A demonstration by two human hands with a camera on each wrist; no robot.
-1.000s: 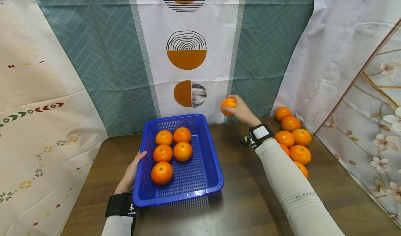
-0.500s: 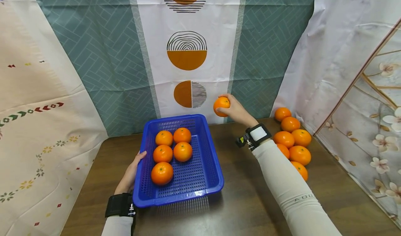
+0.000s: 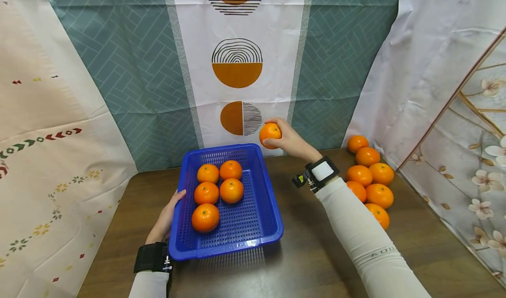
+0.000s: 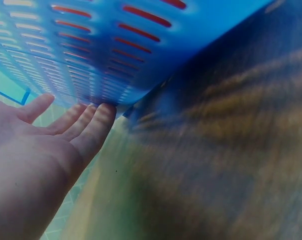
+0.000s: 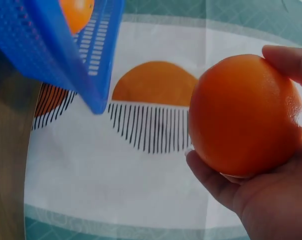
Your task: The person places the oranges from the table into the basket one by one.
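Cloth backdrop [image 3: 142,69], patterned: hung at twelve o'clock. Table [image 3: 310,254], brown, wooden. Basket [image 3: 225,248], blue, perforated: five oranges [image 3: 206,193] are contained, grouped toward nine to twelve o'clock. Loose fruit pile [image 3: 380,195], seven visible: placed at three o'clock from the basket. Left hand [image 3: 165,221], at nine o'clock: fingers extended, laid against the basket wall. Right hand [image 3: 287,139]: fingers curled — one orange [image 3: 270,132] is gripped, raised at one o'clock, apart from the basket.
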